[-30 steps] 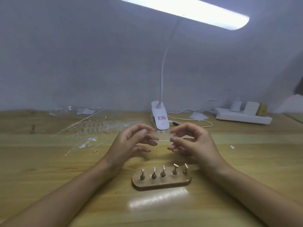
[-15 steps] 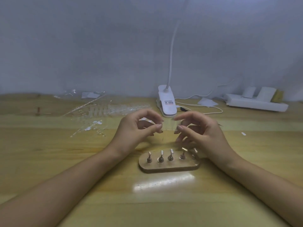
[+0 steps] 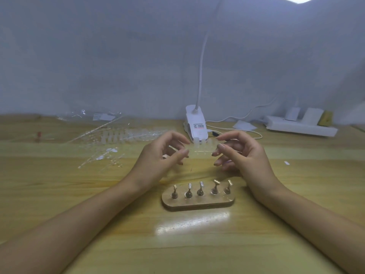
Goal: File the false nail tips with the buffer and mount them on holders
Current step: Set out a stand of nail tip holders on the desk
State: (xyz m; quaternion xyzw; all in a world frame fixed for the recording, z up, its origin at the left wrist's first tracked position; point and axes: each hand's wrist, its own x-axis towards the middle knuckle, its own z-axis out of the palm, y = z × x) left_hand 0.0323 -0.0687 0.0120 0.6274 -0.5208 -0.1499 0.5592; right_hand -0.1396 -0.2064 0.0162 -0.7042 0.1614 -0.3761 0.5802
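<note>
Tip strip (image 3: 203,148) rotated from edge-on to flat, held above tabletop (image 3: 197,244) behind holders (image 3: 200,189). Left grip (image 3: 158,155) and right grip (image 3: 243,153) each pinched one end. Probably choosing a tip; filing not yet begun.

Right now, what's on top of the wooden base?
Five metal holders stand in a row on the wooden base; no nail tip shows on any. Their feet cover the sockets they sit in.
</note>
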